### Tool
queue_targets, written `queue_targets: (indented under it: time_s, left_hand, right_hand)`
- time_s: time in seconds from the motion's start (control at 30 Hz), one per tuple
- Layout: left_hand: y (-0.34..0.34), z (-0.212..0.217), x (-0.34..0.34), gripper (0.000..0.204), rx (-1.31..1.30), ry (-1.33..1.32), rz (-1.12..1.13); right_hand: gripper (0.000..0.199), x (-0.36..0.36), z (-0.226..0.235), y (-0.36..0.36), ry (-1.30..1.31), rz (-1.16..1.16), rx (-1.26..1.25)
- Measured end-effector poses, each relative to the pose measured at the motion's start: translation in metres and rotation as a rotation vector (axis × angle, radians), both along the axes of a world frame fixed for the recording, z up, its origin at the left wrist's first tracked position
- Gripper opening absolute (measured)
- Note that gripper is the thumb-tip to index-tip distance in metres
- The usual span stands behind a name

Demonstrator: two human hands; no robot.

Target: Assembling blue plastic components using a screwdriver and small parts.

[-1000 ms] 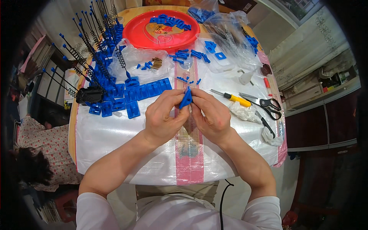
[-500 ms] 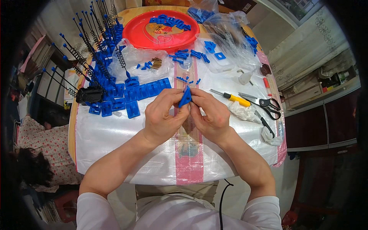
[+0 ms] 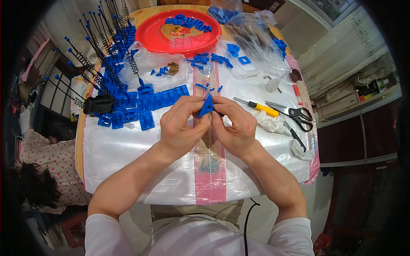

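Over the middle of the table, my left hand (image 3: 178, 128) is closed in a pinch on a small blue plastic piece (image 3: 206, 107) with a triangular outline, which I hold tilted. My right hand (image 3: 235, 128) grips the same piece from the other side, fingertips close to the left ones. Part of it is hidden behind the fingers, and a small dark bit shows by the right fingertips. Just beyond the hands lie several tiny blue pegs (image 3: 212, 89). To the left sits a row of flat blue plastic bases (image 3: 157, 100).
Blue bases with black coil springs (image 3: 112, 70) crowd the left. A red tray (image 3: 147, 38) holding blue parts stands at the back. A yellow-handled screwdriver (image 3: 265, 109), black-handled scissors (image 3: 299, 113) and a black-handled knife (image 3: 295, 137) lie right. Another person (image 3: 55, 170) is at far left.
The blue piece has turned slightly between my fingers. Both hands stay in nearly the same place, still holding it.
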State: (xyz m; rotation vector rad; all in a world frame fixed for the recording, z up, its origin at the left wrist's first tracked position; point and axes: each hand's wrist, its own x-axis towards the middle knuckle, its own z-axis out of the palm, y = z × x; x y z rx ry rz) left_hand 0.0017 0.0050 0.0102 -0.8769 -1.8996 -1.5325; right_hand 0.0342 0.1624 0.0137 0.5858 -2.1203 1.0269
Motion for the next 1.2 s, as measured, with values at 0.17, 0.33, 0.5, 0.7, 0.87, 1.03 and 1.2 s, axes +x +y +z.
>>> queue_targets:
  time_s: [0.17, 0.33, 0.5, 0.7, 0.87, 1.03, 1.2]
  left_hand:
    - [0.001, -0.001, 0.000, 0.016, 0.019, -0.022, 0.000]
    - [0.001, -0.002, 0.000, 0.015, 0.021, -0.024, 0.001]
    - [0.003, -0.001, 0.002, 0.013, 0.041, -0.135, -0.005]
    - [0.002, -0.010, -0.004, 0.013, 0.086, -0.211, -0.043]
    - [0.003, -0.016, -0.006, 0.015, 0.195, -0.352, -0.097]
    - [-0.001, -0.014, -0.010, 0.014, 0.399, -0.755, -0.176]
    - [-0.009, -0.015, -0.023, 0.021, 0.426, -0.862, -0.291]
  right_hand:
    - [0.020, -0.001, -0.003, -0.001, -0.007, 0.002, -0.028]
    - [0.018, -0.001, -0.002, -0.003, 0.007, -0.018, -0.051]
    - [0.021, -0.004, -0.001, -0.003, 0.015, -0.038, -0.042]
    - [0.027, -0.005, 0.002, -0.005, 0.024, -0.063, -0.013]
    - [0.034, -0.005, -0.002, -0.004, -0.007, -0.070, -0.065]
    - [0.032, -0.005, 0.006, 0.019, -0.025, -0.117, -0.148]
    - [0.022, -0.019, 0.000, 0.043, -0.050, -0.303, -0.274]
